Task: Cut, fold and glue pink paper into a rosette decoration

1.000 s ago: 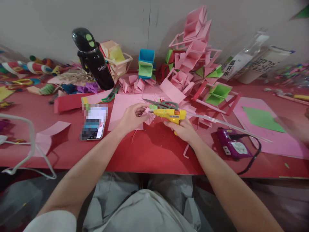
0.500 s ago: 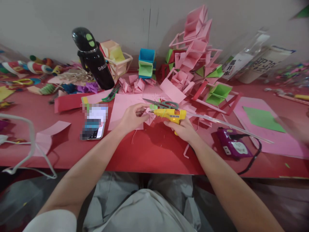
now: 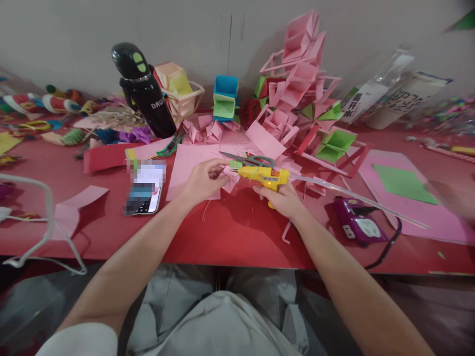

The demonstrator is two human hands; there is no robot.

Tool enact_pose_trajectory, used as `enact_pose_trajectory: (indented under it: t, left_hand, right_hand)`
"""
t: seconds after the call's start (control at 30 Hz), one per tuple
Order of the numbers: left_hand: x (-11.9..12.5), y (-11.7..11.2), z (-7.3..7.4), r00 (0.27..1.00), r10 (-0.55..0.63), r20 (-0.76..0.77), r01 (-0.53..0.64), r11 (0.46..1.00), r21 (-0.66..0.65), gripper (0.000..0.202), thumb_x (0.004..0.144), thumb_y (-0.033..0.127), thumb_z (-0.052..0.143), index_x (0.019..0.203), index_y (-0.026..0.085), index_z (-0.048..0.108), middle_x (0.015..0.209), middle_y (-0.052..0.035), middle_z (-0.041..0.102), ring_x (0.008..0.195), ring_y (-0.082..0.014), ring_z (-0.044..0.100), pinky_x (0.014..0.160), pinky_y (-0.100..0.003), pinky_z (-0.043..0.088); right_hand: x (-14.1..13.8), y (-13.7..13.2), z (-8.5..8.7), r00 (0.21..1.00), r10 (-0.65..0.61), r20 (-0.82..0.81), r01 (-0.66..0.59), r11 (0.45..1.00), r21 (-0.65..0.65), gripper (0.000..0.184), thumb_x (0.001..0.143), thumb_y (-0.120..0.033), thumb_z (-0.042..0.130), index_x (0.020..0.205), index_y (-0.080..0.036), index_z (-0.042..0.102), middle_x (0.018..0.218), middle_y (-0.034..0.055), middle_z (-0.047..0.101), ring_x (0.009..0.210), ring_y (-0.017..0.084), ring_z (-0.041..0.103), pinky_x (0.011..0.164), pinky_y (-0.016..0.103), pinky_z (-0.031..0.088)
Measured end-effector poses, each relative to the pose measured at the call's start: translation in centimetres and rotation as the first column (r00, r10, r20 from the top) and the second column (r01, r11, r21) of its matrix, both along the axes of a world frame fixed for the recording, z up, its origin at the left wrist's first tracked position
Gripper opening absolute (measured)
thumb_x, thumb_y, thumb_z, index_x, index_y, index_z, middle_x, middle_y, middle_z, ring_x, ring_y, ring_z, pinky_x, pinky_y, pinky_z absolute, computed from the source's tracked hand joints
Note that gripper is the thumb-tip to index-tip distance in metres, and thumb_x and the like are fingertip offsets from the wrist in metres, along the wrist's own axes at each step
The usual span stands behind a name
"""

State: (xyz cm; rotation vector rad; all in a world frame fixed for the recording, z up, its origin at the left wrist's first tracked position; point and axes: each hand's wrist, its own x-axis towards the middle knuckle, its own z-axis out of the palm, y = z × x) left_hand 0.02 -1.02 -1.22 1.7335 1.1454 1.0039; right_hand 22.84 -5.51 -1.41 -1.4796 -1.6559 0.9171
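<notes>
Two hands, two grips: the right hand (image 3: 284,200) is wrapped around the handle of a yellow glue gun (image 3: 262,174); the left hand (image 3: 205,180) pinches a small pink paper piece (image 3: 231,181) between fingers and thumb.
Nozzle and paper: the pink paper piece sits at the left fingertips, right by the nozzle; from here I cannot tell whether they touch.
Forearms: both reach bare over the near edge and draw together, left fingers curled inward, right thumb lying toward the paper.
Pink paper piece: folded, pointed, partly covered by the fingers.
Glue gun: held level, a small orange light glowing on its side, a long clear glue stick (image 3: 356,194) trailing out behind.
Around the hands: grey-handled scissors (image 3: 261,161) lie just beyond the gun, above bare red tabletop (image 3: 230,237).
Farther out: a phone (image 3: 153,198) to the left, a purple box (image 3: 358,222) to the right, a black bottle (image 3: 146,101) and stacked pink paper models (image 3: 299,84) toward the wall.
</notes>
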Motion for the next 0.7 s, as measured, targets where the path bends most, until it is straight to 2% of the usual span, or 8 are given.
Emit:
enact_pose_trajectory:
  t: [0.27, 0.47, 0.7]
  left_hand:
    - [0.06, -0.16, 0.41, 1.0, -0.003, -0.019, 0.003, 1.0, 0.01, 0.036, 0.075, 0.008, 0.065, 0.11, 0.016, 0.069, 0.103, -0.006, 0.076, 0.093, -0.0167, 0.072, 0.08, -0.027, 0.057]
    - [-0.03, -0.03, 0.19, 1.0, -0.017, 0.008, 0.017, 1.0, 0.023, 0.036, 0.075, 0.01, 0.067, 0.11, 0.018, 0.069, 0.102, -0.0056, 0.076, 0.093, -0.0176, 0.073, 0.082, -0.029, 0.057]
    - [-0.06, -0.02, 0.2, 1.0, -0.003, 0.002, 0.003, 1.0, 0.011, 0.037, 0.073, 0.011, 0.068, 0.11, 0.017, 0.07, 0.104, -0.0064, 0.075, 0.093, -0.0179, 0.072, 0.084, -0.03, 0.057]
  right_hand:
    - [-0.46, -0.16, 0.59, 0.98, 0.03, -0.195, -0.05, 0.994, -0.1, 0.035, 0.075, -0.05, 0.072, 0.089, -0.018, 0.068, 0.087, 0.008, 0.074, 0.074, 0.019, 0.067, 0.064, 0.03, 0.053]
    - [-0.33, -0.06, 0.4, 0.984, 0.058, -0.166, -0.074, 0.993, -0.089, 0.034, 0.078, -0.051, 0.07, 0.079, -0.017, 0.066, 0.065, 0.0017, 0.063, 0.062, 0.014, 0.058, 0.057, 0.027, 0.046]
    - [-0.22, -0.02, -0.01, 0.984, 0.021, -0.179, -0.038, 0.995, -0.093, 0.036, 0.076, -0.05, 0.072, 0.088, -0.017, 0.068, 0.059, -0.0018, 0.057, 0.053, 0.012, 0.051, 0.049, 0.025, 0.039]
